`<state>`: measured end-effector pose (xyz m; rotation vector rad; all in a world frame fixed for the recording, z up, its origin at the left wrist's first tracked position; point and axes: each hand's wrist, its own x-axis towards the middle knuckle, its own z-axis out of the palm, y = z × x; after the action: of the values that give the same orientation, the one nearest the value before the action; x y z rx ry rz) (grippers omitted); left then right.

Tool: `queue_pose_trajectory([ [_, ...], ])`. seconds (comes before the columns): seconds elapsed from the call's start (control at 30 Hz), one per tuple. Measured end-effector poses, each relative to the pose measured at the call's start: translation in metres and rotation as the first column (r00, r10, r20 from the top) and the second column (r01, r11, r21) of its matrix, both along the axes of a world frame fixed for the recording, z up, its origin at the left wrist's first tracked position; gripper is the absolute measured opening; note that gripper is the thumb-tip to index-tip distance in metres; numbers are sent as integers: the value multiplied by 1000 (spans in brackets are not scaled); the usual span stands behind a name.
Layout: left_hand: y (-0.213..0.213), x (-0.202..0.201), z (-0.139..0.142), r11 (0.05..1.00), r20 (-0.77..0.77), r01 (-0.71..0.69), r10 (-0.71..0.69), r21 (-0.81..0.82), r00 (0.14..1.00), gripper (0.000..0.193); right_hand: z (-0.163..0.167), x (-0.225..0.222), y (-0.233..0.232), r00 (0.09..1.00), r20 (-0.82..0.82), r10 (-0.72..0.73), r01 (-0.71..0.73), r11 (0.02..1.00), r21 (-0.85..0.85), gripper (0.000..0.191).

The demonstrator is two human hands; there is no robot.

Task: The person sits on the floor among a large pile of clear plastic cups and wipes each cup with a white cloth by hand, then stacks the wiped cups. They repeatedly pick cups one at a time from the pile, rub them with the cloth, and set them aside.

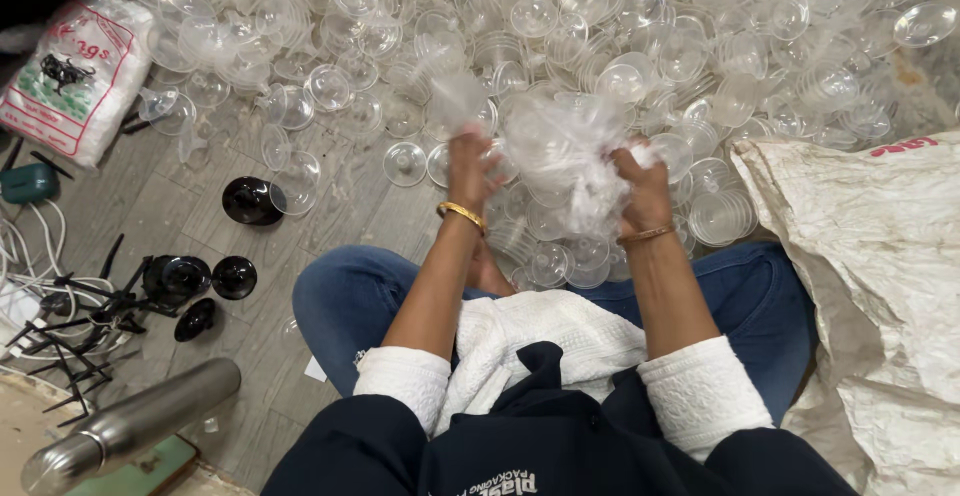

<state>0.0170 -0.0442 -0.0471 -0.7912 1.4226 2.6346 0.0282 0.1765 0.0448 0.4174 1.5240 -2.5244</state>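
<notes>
My hands' fingertips are buried in the blurred clear plastic bundle (pixel 565 151); the steel flask (pixel 125 426) is cut off at the lower left.

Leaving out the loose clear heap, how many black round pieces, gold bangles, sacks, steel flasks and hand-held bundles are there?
Black round pieces: 4
Gold bangles: 2
Sacks: 2
Steel flask: 1
Clear plastic bundle, in left hand and right hand: 1
Total: 10

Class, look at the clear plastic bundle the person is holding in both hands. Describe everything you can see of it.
The clear plastic bundle is a crumpled, translucent whitish mass, looking like thin film or bagging. It is raised just above the heap of clear plastic lids. The left hand grips its left side, the right hand its right. Its contents cannot be made out.
</notes>
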Motion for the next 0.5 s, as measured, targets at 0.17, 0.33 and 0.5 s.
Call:
queue_pose_trajectory([
  [0.17, 24, 24, 47, 946, -187, 312, -323, -87, 928, 82, 12, 4, -12, 879, -398, 264, -11, 845, 535, 23],
  [0.33, 16, 30, 60, 909, -205, 357, -400, -215, 893, 64, -12, 1, -16, 928, -357, 109, 39, 923, 382, 19],
  [0.5, 14, 33, 27, 836, -428, 302, -90, 458, 899, 21, -36, -11, -11, 947, -316, 54, 98, 890, 444, 21],
])
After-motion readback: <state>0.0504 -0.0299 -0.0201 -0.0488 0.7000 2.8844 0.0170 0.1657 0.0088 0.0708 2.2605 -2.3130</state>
